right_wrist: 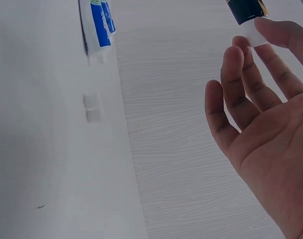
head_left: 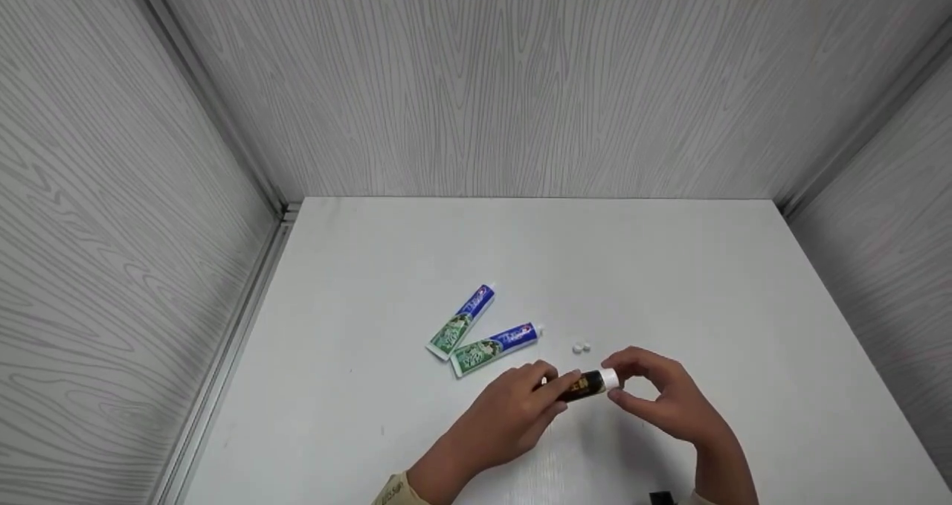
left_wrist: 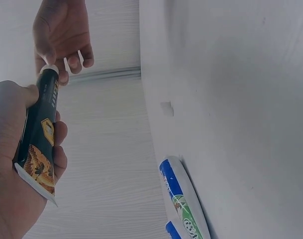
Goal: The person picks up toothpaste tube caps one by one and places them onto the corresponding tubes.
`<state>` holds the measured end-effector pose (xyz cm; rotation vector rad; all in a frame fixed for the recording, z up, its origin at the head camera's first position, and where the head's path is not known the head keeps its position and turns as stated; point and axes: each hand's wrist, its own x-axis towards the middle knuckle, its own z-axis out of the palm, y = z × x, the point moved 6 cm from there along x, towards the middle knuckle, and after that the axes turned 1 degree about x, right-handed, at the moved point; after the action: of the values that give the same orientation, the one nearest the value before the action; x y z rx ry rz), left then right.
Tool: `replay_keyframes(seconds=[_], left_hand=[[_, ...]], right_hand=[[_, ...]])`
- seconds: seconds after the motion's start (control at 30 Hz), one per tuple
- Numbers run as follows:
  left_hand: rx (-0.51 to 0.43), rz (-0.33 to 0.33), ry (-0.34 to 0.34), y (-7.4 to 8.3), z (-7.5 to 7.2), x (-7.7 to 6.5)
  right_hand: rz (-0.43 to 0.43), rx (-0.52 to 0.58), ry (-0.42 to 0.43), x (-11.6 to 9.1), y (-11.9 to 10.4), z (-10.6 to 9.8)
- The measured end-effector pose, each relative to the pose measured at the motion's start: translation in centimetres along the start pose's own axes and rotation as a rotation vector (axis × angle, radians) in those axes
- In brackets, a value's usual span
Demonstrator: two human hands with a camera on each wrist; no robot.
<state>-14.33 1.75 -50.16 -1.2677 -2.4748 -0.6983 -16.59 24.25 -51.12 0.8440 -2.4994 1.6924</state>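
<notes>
A dark toothpaste tube (left_wrist: 44,112) with a honeycomb picture near its crimped end is gripped by my left hand (head_left: 506,412), its white cap (head_left: 610,378) facing right. Thumb and fingers of my right hand (head_left: 673,401) pinch that cap, as the right wrist view also shows at the white cap (right_wrist: 253,34). The tube is held above the white table. Beyond the hands lie two blue-and-green toothpaste tubes, an upper tube (head_left: 462,320) and a lower tube (head_left: 497,349), their crimped ends close together.
Two small white caps (head_left: 581,347) sit side by side on the table (head_left: 357,267), to the right of the lying tubes. Wood-grain panels (head_left: 476,81) rise at the back and both sides. A small black object (head_left: 660,497) shows at the front edge, near the right wrist.
</notes>
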Motion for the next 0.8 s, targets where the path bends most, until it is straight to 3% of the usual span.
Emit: replay_keyframes(seconds=[0.13, 0.47, 0.8], left_hand=[[-0.017, -0.007, -0.005, 0.0, 0.0, -0.1], [-0.032, -0.018, -0.015, 0.0, -0.1, 0.0], [-0.053, -0.022, -0.023, -0.1, 0.1, -0.1]], right_hand=[[0.061, -0.005, -0.003, -0.1, 0.4, 0.0], [0.067, -0.066, 0.006, -0.1, 0.4, 0.1], [0.133, -0.026, -0.021, -0.1, 1.3, 0.2]])
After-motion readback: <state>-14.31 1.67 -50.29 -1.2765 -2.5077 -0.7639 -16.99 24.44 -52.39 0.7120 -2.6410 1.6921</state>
